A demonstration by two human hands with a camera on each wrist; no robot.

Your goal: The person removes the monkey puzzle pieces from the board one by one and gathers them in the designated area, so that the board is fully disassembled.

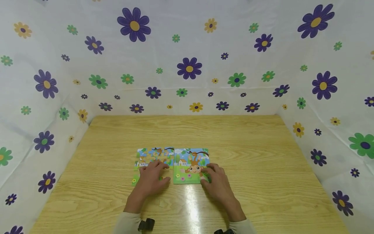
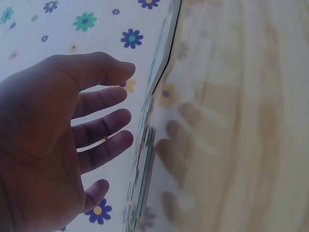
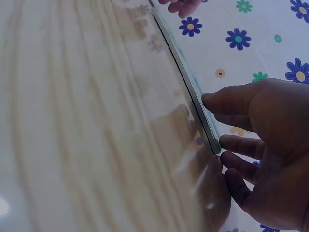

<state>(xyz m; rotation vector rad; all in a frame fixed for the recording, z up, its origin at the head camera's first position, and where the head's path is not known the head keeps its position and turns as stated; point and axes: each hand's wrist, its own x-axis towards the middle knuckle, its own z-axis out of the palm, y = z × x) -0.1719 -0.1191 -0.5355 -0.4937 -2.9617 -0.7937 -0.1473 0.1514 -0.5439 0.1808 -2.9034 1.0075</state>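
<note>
A jigsaw puzzle [image 1: 143,164] lies left of centre on the table, its pieces showing gaps between them. My left hand [image 1: 153,177] is over its lower part and hides some pieces. In the left wrist view that hand's fingers [image 2: 108,123] are spread, with nothing between them. Right beside the puzzle is a square picture board [image 1: 182,177] with a monkey hanging from a branch, a house and flowers. My right hand [image 1: 217,182] touches this board at its lower right. In the right wrist view, thumb and fingers [image 3: 241,145] are loosely bent at the board's edge [image 3: 186,87].
The wood-grain table [image 1: 263,169] has a glossy surface that reflects light and the hands. White cloth [image 1: 163,48] printed with purple, green and yellow flowers stands around the back and both sides.
</note>
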